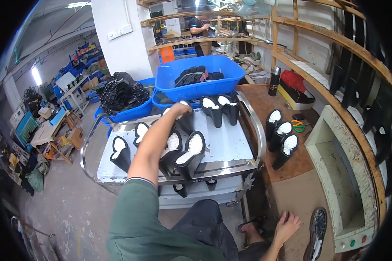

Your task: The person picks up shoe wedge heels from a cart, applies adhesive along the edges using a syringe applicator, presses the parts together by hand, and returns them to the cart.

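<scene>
My left arm stretches across a metal cart [228, 148] with a pale top. At its far side my left hand [180, 109] is closed around a black boot [187, 123], which stands upside down with a white underside. More upturned black boots stand around it: a pair [219, 111] to the right, and several nearer my arm, including a large one [190, 154]. My right hand [287, 226] lies on the brown bench cover [300, 191], fingers apart and holding nothing. Beside it rests a black shoe sole [316, 230].
Three upturned boots [287, 145] stand on the bench near orange-handled scissors [298, 126] and a black flask [274, 81]. A pale machine housing [320, 143] borders the right. Blue tubs [231, 78] hold black parts behind the cart. Another person [199, 32] stands beyond the wooden shelves.
</scene>
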